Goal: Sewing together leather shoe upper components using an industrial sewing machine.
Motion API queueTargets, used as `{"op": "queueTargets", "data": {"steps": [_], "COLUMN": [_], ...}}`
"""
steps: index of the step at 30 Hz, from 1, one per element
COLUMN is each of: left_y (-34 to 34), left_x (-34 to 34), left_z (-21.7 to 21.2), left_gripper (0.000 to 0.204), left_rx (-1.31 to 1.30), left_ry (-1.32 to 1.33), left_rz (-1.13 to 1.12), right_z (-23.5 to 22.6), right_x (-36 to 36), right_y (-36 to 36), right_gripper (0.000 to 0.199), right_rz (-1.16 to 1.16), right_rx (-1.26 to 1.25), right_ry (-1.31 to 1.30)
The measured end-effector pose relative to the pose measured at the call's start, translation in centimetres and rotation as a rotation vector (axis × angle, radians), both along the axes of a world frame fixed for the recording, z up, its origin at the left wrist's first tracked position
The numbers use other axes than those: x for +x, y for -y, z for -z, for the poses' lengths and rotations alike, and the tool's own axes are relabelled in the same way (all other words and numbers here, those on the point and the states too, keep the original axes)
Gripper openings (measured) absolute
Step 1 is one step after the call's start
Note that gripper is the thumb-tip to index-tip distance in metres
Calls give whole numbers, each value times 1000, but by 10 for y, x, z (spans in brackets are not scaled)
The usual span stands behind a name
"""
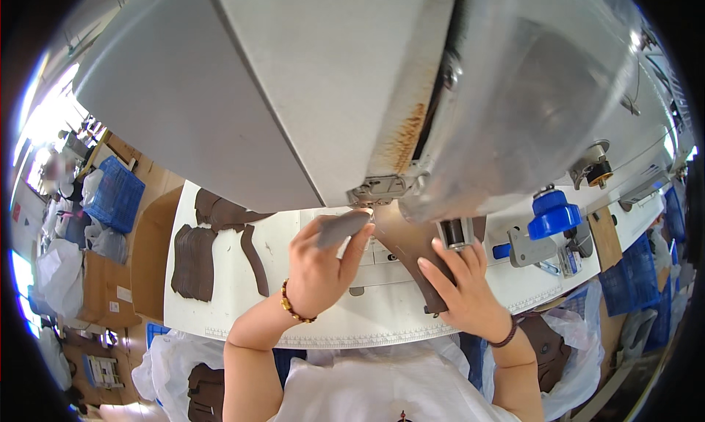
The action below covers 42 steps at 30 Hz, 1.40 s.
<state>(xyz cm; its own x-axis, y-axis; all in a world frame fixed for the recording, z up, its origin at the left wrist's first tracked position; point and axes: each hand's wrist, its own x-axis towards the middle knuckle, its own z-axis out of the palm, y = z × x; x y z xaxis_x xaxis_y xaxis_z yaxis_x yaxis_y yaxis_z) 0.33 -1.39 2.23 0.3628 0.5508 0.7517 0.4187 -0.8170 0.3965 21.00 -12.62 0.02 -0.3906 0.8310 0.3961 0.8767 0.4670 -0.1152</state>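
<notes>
A large pale sewing machine hangs over the white worktable. Near its needle area, my left hand is closed on a small curved grey-brown piece, pinched between thumb and fingers. A larger dark brown flat piece, which looks like leather or a similar sheet, runs from under the machine head toward me. On its right edge lies my right hand, fingers stretched and apart, pressing rather than gripping. The machine head hides the far end of the brown piece.
Left on the table are a stack of brown cut pieces, a narrow curved strip and more pieces. A blue knob and a metal plate sit at right. Plastic-lined bins stand below the front edge.
</notes>
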Motion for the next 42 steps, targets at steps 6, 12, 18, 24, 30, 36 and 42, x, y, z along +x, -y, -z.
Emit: {"op": "queueTargets", "data": {"steps": [6, 12, 18, 24, 30, 36, 42], "left_y": [19, 18, 18, 17, 19, 11, 1], "left_x": [-1, 2, 0, 5, 11, 10, 4], "left_z": [2, 8, 3, 1, 4, 5, 6], "left_gripper": [25, 22, 23, 21, 20, 19, 18], "left_rx": [303, 480, 545, 600, 556, 540, 546], "left_ry": [-310, -378, -517, -510, -462, -454, -418], "left_rz": [-4, 48, 109, 73, 31, 34, 76], "right_z": [30, 16, 17, 8, 6, 10, 13], "right_x": [-6, -11, -12, -6, 7, 2, -19], "right_y": [11, 12, 13, 12, 5, 2, 6], "right_gripper": [30, 22, 22, 24, 26, 26, 26], "right_rz": [-113, -116, -130, -122, -173, -169, -88], "right_rx": [272, 297, 277, 248, 198, 205, 237], "right_ry": [-200, -232, -224, -268, -319, -298, -252]}}
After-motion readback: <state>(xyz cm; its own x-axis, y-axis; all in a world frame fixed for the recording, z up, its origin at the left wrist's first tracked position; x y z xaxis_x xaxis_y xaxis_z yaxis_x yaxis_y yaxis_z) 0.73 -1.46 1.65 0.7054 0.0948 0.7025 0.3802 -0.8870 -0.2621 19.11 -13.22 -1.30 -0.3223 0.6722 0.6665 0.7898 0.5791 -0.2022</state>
